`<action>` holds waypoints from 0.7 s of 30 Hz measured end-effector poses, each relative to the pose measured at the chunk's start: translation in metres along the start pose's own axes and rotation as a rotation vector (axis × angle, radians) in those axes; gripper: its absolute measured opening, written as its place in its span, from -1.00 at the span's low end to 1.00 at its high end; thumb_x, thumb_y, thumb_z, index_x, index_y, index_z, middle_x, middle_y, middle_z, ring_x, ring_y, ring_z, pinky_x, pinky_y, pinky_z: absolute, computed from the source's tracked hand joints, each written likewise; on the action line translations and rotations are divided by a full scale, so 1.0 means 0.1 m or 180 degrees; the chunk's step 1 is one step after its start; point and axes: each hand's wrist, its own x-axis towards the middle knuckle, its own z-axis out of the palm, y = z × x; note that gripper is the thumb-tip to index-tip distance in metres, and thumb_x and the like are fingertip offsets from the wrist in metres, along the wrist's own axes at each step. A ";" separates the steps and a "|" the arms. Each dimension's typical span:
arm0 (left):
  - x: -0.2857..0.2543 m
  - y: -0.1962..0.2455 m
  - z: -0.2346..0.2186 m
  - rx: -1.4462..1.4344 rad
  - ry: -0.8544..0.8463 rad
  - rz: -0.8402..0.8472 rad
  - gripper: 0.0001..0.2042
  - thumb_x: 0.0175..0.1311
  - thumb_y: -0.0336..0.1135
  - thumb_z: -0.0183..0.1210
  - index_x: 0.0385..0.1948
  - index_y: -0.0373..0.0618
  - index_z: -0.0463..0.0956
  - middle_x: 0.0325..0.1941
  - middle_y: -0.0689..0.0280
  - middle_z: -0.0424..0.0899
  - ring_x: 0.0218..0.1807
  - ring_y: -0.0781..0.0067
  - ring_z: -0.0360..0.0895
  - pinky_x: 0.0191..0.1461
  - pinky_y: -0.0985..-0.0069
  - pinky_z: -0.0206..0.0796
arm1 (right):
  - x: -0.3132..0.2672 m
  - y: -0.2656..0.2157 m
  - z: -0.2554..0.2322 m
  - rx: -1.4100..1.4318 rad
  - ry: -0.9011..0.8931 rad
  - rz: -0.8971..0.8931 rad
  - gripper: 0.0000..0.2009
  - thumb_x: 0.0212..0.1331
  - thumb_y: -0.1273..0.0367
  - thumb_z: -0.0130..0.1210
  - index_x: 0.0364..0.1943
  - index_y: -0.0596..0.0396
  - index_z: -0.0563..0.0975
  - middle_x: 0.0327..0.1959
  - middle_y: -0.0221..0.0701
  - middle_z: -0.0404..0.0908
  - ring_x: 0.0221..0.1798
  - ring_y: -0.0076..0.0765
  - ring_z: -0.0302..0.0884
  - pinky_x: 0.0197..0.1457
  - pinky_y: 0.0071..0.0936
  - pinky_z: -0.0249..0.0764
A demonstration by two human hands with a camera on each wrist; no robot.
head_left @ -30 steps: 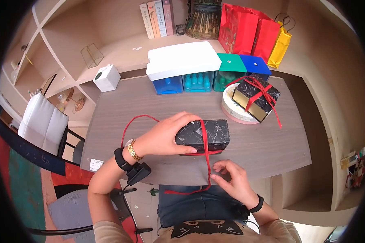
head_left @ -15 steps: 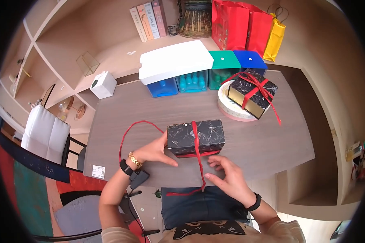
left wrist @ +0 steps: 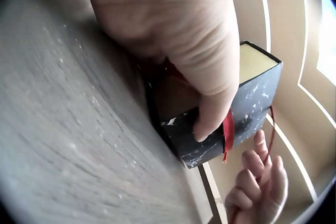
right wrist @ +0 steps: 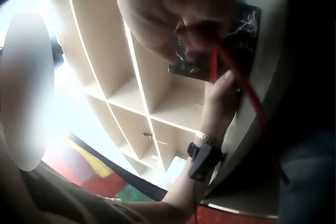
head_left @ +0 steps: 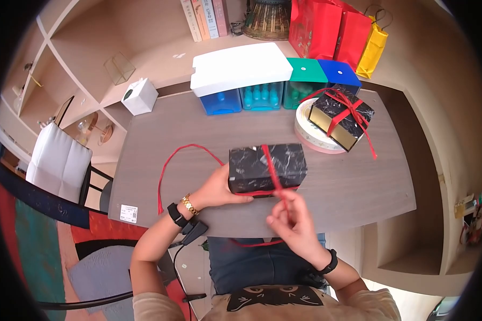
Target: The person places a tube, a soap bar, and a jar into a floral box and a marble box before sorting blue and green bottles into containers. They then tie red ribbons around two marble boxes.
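Note:
A black marble-patterned gift box (head_left: 249,163) stands near the table's front edge, with red ribbon (head_left: 271,170) over its top and along its lower front. My left hand (head_left: 214,188) grips the box at its left end. In the left wrist view the thumb presses its dark face beside the ribbon (left wrist: 228,132), and a pale gold side shows. In front of the box, my right hand (head_left: 296,223) holds the ribbon between its fingers. From that hand the tail (right wrist: 252,95) trails down in the right wrist view. Another ribbon length (head_left: 171,155) loops across the table to the left.
A tied black gift box (head_left: 340,115) leans on a round white box (head_left: 308,134) at the right. Behind stand drawer boxes under a white lid (head_left: 241,69), with green (head_left: 303,69) and blue (head_left: 340,72) ones. A white tissue box (head_left: 140,97) is at the back left.
The left hand has gone from gripping over the top of the box, through a loosened pose, to gripping its left end. The right hand has moved up to the ribbon and taken hold of it.

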 end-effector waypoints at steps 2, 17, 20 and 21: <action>0.01 0.02 0.03 -0.0399 0.0055 -0.0164 -0.13 -0.05 -0.30 0.59 0.36 -0.22 0.28 0.27 0.20 0.56 0.32 0.36 0.49 0.42 0.29 0.31 | 0.04 -0.10 -0.04 -0.0860 0.0379 -0.0420 -0.39 0.19 0.44 0.34 0.32 0.14 0.33 -0.28 -0.38 0.58 -0.41 -0.50 0.60 -0.37 -0.49 0.52; 0.00 0.50 0.37 -0.3313 0.1096 -0.1591 -0.52 0.52 -0.09 0.06 0.29 -0.27 0.34 0.23 0.08 0.57 0.25 0.22 0.58 0.35 0.29 0.47 | 0.61 -0.08 -0.01 -0.4116 0.0454 -0.1426 -0.48 0.21 0.30 0.25 0.23 0.27 0.48 -0.28 -0.33 0.51 -0.53 -0.35 0.63 -0.54 -0.44 0.54; -0.09 0.58 0.42 -0.3818 0.1073 -0.1650 -0.51 0.56 -0.10 0.01 0.31 -0.32 0.31 0.27 0.05 0.54 0.30 0.20 0.54 0.44 0.32 0.39 | 0.65 -0.05 -0.01 -0.4101 0.0448 -0.1477 -0.54 0.24 0.30 0.21 0.17 0.28 0.52 -0.34 -0.33 0.54 -0.56 -0.36 0.63 -0.54 -0.44 0.55; -0.12 0.60 0.44 -0.3891 0.1126 -0.1660 -0.51 0.56 -0.10 0.00 0.31 -0.32 0.31 0.28 0.04 0.54 0.31 0.20 0.53 0.45 0.32 0.38 | 0.65 -0.04 -0.02 -0.4096 0.0430 -0.1499 -0.56 0.25 0.30 0.21 0.15 0.28 0.53 -0.36 -0.34 0.55 -0.56 -0.36 0.64 -0.53 -0.43 0.56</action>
